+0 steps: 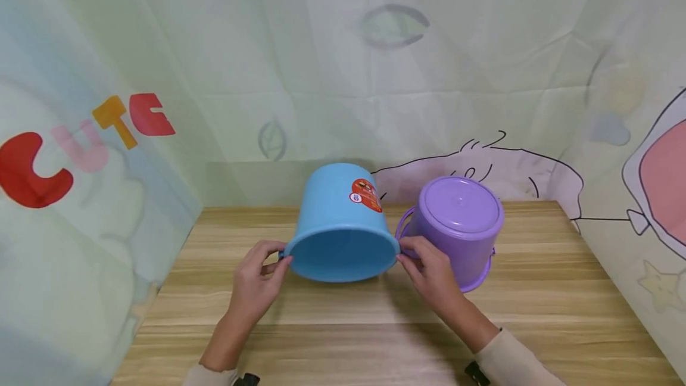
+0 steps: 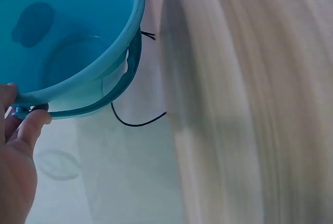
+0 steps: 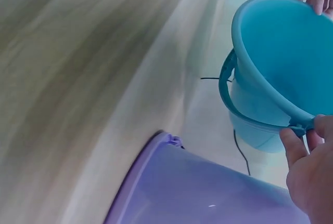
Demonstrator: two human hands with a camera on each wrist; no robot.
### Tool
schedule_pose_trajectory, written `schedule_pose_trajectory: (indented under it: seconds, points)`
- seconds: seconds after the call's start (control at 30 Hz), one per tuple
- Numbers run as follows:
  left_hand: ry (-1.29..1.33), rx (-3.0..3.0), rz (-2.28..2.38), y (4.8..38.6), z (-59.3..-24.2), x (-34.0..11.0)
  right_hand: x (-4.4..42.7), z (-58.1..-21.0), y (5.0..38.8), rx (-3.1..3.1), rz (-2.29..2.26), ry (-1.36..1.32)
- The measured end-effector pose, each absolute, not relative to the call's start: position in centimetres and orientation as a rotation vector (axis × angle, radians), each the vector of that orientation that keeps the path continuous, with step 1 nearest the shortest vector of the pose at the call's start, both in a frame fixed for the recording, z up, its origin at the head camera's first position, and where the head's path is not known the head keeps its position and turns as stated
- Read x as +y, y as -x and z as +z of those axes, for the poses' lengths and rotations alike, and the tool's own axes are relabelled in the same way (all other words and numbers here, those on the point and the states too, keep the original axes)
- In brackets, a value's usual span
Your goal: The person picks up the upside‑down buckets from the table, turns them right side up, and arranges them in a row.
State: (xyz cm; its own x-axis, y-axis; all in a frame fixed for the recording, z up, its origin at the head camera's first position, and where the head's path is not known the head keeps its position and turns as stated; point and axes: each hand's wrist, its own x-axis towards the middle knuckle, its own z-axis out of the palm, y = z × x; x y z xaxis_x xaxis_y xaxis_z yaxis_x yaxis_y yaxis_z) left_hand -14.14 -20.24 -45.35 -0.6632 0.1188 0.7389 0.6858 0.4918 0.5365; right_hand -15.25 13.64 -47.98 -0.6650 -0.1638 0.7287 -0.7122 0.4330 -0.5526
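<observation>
A blue plastic bucket (image 1: 343, 207) with a red sticker is tilted so its mouth faces me, above the wooden table. My left hand (image 1: 254, 282) pinches its rim at the left, by the handle joint. On the opposite side of the rim, my right hand (image 1: 434, 273) pinches it the same way. In the left wrist view the bucket's handle (image 2: 122, 86) hangs below the rim beside the left fingers. Just right of my right hand, a purple bucket (image 1: 461, 219) stands upside down on the table, its handle hanging round its side.
The wooden table (image 1: 332, 338) reaches back to a printed cloth backdrop (image 1: 321, 46). More cloth with coloured letters (image 1: 152, 115) hangs along the left side, and a printed cloth (image 1: 632, 183) bounds the right.
</observation>
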Motion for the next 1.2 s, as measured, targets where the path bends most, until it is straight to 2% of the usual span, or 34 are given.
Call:
schedule_pose_trajectory:
  seconds: [0.8, 1.2]
  points:
    - [0.539, -2.104, -1.226, 13.8, -42.3, -19.1, 13.3, -43.8, 13.9, -2.136, 1.141, -0.578]
    - [0.530, -2.026, -1.199, 14.2, -40.7, -18.7, 12.7, -42.4, 14.5, -2.025, 1.012, -0.581]
